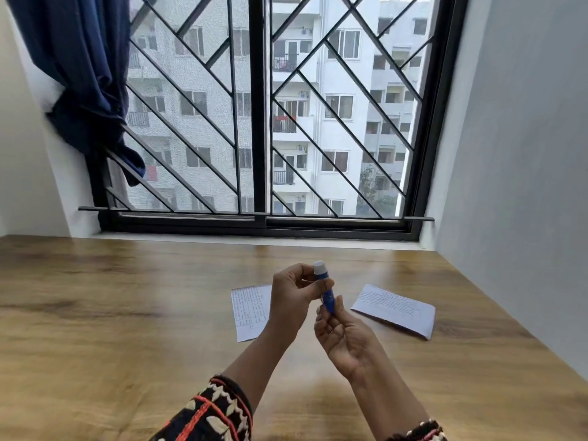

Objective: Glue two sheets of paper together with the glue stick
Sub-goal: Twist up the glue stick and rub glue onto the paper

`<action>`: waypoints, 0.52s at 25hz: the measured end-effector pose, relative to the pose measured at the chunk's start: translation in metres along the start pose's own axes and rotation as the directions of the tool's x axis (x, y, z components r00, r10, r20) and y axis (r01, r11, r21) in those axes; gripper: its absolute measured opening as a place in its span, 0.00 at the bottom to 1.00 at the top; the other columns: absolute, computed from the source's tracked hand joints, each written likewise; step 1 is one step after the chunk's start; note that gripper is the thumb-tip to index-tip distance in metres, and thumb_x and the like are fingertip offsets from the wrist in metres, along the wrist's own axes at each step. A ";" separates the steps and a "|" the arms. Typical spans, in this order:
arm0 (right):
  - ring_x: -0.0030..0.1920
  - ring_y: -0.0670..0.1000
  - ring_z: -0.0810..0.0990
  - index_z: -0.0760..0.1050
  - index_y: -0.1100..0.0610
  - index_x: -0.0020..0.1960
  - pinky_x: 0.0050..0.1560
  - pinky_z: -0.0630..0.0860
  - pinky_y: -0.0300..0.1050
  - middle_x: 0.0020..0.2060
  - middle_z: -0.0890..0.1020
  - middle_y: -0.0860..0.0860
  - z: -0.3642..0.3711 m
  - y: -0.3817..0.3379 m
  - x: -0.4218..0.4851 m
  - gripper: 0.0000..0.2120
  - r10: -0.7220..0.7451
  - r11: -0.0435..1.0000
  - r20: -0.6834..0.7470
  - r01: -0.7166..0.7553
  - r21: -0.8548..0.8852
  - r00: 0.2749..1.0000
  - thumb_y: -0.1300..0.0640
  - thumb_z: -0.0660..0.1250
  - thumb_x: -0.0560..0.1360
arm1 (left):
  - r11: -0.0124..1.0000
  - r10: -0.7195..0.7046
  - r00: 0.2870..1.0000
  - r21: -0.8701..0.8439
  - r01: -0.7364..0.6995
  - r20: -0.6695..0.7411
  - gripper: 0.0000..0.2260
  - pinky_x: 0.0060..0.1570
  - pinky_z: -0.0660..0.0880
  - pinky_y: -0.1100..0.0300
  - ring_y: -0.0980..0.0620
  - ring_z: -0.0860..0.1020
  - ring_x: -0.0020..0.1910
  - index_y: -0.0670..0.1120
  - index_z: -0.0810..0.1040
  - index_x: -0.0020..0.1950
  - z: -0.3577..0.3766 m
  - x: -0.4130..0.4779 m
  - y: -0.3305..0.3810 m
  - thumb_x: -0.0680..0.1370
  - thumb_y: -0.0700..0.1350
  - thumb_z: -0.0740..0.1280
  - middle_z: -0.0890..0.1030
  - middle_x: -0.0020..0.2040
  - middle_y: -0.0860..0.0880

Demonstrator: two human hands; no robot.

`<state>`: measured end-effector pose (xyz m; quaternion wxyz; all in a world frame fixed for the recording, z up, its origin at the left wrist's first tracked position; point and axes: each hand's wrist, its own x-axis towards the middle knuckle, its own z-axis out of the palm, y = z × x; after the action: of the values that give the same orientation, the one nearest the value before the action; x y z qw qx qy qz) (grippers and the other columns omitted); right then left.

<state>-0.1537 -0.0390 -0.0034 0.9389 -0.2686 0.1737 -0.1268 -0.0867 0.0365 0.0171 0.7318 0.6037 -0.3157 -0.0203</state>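
Glue stick (326, 289) first: I have it lifted above the wooden table (127, 313), roughly mid-way between the two sheets. It is a blue tube with a white end pointing up and slightly away from me. Its long axis runs near upright, leaning so the lower end comes toward my right hand (342, 337). I cannot tell whether that white end is the cap or the bare glue.

My left hand (294, 297) is closed on the upper part of the tube, thumb and fingers pinching it just below the white end. My right hand sits below and a little nearer to me, palm turned up, fingers loosely curled, with its fingertips on the tube's lower end. Both hands grip the same stick, one at each end, which I judge to be the stance for pulling off a cap or twisting the base.

Beneath and beyond the hands, the left sheet (249, 313) lies flat, partly hidden by my left wrist. The right sheet (394, 310) lies apart from it, turned at an angle. Both show lines of writing and neither overlaps the other. The left sheet is nearer the stick, so I expect the glue goes there first.
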 end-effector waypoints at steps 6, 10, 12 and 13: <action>0.21 0.45 0.74 0.75 0.65 0.44 0.22 0.73 0.33 0.25 0.76 0.54 0.000 0.002 0.001 0.17 0.014 1.000 0.015 -0.013 -0.020 1.000 0.49 0.61 0.75 | 0.999 0.042 0.999 -0.002 -0.042 0.007 0.07 0.41 0.81 0.60 0.54 0.80 0.36 0.46 0.80 0.40 -0.002 0.000 0.000 0.68 0.35 0.72 0.81 0.35 0.48; 0.23 0.47 0.77 0.75 0.65 0.45 0.24 0.76 0.34 0.30 0.77 0.55 0.006 0.003 0.000 0.17 0.031 1.000 0.053 -0.031 -0.003 0.998 0.50 0.61 0.76 | 0.999 0.048 0.999 0.021 -0.047 -0.006 0.07 0.41 0.79 0.64 0.57 0.81 0.36 0.47 0.80 0.40 -0.004 0.000 0.000 0.68 0.36 0.73 0.82 0.36 0.50; 0.25 0.47 0.78 0.75 0.65 0.46 0.25 0.77 0.35 0.33 0.77 0.56 0.008 0.003 -0.001 0.16 0.039 0.998 0.085 -0.042 0.039 0.996 0.50 0.61 0.76 | 0.998 0.039 0.999 0.042 -0.038 -0.035 0.06 0.43 0.79 0.63 0.55 0.81 0.37 0.46 0.81 0.40 -0.005 0.000 0.000 0.67 0.37 0.73 0.82 0.36 0.50; 0.25 0.48 0.79 0.75 0.65 0.46 0.25 0.77 0.36 0.32 0.78 0.56 0.008 0.004 -0.001 0.16 0.039 0.997 0.100 -0.045 0.059 0.994 0.51 0.61 0.76 | 0.999 0.037 0.998 0.037 -0.035 -0.045 0.05 0.43 0.78 0.61 0.53 0.81 0.38 0.45 0.81 0.40 -0.006 0.000 0.000 0.67 0.37 0.73 0.82 0.36 0.49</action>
<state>-0.1508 -0.0317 0.0011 0.9566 -0.2421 0.1289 -0.0988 -0.0836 0.0412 0.0166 0.7280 0.6114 -0.3100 0.0125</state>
